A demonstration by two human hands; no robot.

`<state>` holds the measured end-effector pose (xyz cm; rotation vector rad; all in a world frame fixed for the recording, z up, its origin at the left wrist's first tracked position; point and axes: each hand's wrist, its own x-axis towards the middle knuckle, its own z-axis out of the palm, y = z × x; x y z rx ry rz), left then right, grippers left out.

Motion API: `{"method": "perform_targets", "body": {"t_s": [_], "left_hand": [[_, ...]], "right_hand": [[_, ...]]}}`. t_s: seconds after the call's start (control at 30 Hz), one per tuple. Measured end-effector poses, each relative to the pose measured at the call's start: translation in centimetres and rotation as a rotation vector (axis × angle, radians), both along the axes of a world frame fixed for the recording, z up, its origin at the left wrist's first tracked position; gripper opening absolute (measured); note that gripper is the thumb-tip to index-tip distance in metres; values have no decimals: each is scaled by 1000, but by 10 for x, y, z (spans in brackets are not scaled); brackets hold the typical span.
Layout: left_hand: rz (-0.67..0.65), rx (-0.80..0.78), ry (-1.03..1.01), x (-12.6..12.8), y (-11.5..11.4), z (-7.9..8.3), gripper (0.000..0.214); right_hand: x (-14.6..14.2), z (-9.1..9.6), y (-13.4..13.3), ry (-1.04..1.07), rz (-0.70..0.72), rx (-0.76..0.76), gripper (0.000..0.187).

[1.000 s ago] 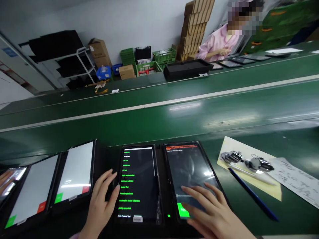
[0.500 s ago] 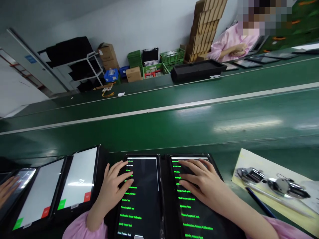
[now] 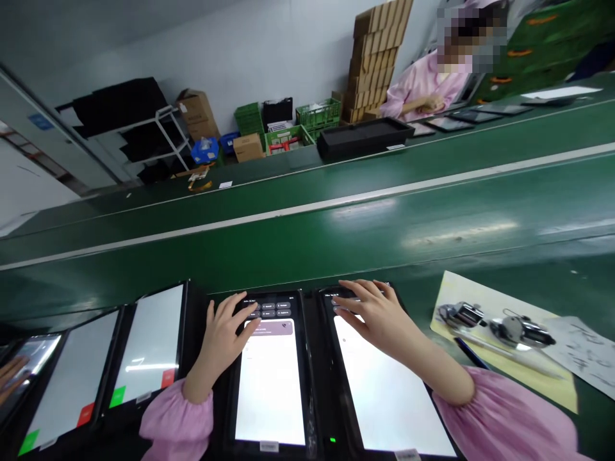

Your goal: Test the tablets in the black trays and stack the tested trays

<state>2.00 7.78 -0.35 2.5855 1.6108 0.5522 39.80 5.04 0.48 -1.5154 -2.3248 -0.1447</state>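
Two tablets lie side by side in front of me. Over the upper left part of the left tablet (image 3: 271, 390) is my left hand (image 3: 225, 326), its fingers spread above the screen and holding nothing. My right hand (image 3: 375, 310) rests at the upper part of the right tablet (image 3: 398, 397), fingers also apart and empty. Both screens show a dark panel at the top and white below; the left one has rows of grey buttons and a purple band. Whether the fingertips touch the glass I cannot tell.
Left of me stand a tablet with a white screen (image 3: 151, 339) and another (image 3: 74, 371); another person's hand (image 3: 12, 374) is at the far left edge. Metal devices (image 3: 521, 330) and a pen (image 3: 471, 352) lie on yellow paper (image 3: 446, 288). Across the green bench (image 3: 240, 253), a person (image 3: 423, 83) sits.
Both screens have switched from black test lists with green text to white pages with a dark top panel. My hands stay near the tops of the tablets; the view has shifted slightly.
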Motion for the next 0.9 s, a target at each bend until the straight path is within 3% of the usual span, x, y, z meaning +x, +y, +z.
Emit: {"method": "perform_targets", "body": {"t_s": [0.33, 0.4, 0.5, 0.63, 0.73, 0.83, 0.9], "left_hand": [[12, -48, -77, 1, -2, 2, 32], [38, -79, -184, 0, -3, -3, 32], [172, -148, -507, -5, -7, -22, 40], [379, -194, -762, -12, -15, -55, 59], [425, -240, -848, -16, -22, -71, 65], [423, -245, -856, -16, -34, -68, 66], [386, -233, -842, -14, -42, -55, 66]], "right_hand": [[-1, -5, 0, 93, 7, -32, 35], [5, -6, 4, 140, 9, -36, 32], [35, -11, 12, 255, -44, -21, 34], [84, -39, 17, 470, -197, 5, 53], [97, -69, 8, 748, -251, -122, 53], [90, -85, -5, 1209, -301, -340, 59], [83, -84, -10, 1343, -297, -411, 69]]}}
